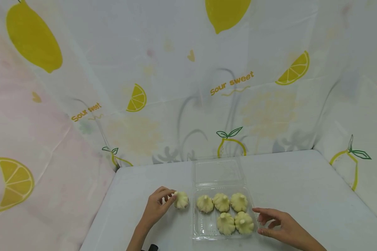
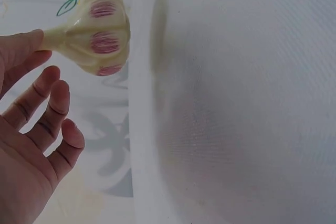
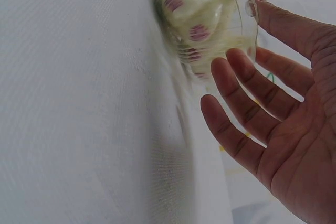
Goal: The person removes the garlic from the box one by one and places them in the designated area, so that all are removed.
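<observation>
My left hand (image 1: 156,206) pinches a garlic bulb (image 1: 181,200) by its stem between thumb and forefinger, left of a clear plastic clamshell box (image 1: 204,237). In the left wrist view this bulb (image 2: 102,32) shows purple streaks on pale ribs, and the other fingers of the hand (image 2: 31,135) are loosely bent. Inside the box stand three bulbs (image 1: 221,202) in the back row and two (image 1: 226,223) in the front row, toward the right. At the box's right edge is my right hand (image 1: 279,225), fingers relaxed. In the right wrist view its fingertips (image 3: 223,72) are at the clear rim.
The box's transparent lid (image 1: 218,172) lies folded back on the white table (image 1: 289,181). A small black object (image 1: 153,247) shows at the front edge below my left forearm. Lemon-printed cloth (image 1: 163,132) hangs behind and at both sides of the table.
</observation>
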`<state>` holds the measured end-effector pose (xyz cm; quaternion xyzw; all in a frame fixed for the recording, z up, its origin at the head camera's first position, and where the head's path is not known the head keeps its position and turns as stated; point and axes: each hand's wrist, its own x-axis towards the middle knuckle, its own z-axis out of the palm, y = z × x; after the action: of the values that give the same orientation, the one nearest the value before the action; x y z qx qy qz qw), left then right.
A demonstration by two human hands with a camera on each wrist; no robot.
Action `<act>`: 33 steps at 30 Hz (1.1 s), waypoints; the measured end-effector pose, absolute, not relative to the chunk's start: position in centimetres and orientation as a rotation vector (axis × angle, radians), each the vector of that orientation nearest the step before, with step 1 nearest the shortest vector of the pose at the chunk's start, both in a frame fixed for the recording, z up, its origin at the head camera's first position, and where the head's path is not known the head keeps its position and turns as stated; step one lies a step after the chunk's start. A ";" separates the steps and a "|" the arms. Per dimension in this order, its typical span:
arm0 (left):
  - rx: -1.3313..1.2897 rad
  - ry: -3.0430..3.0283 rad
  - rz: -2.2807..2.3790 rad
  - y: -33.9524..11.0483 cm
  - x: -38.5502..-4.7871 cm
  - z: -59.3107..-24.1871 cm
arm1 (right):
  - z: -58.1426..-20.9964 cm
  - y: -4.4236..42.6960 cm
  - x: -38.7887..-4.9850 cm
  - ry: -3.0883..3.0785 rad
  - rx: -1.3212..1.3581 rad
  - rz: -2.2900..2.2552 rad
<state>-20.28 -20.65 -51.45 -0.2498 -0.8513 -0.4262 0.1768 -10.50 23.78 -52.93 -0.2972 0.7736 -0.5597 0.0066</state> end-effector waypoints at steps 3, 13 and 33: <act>-0.712 -2.429 -1.181 -20.6 -20.4 -51.6 | -52.9 23.7 -10.5 2.423 -0.914 -1.743; -0.722 -2.453 -1.124 -20.5 -20.6 -52.1 | -53.0 23.7 -10.6 2.410 -0.934 -1.768; -0.663 -2.557 -0.993 -20.0 -19.9 -51.3 | -52.9 23.8 -10.5 2.403 -0.942 -1.764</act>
<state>-19.85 -20.00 -51.29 -0.2321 -0.8946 -0.3473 0.1589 -10.50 23.79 -52.95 -0.3014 0.7686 -0.5643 0.0077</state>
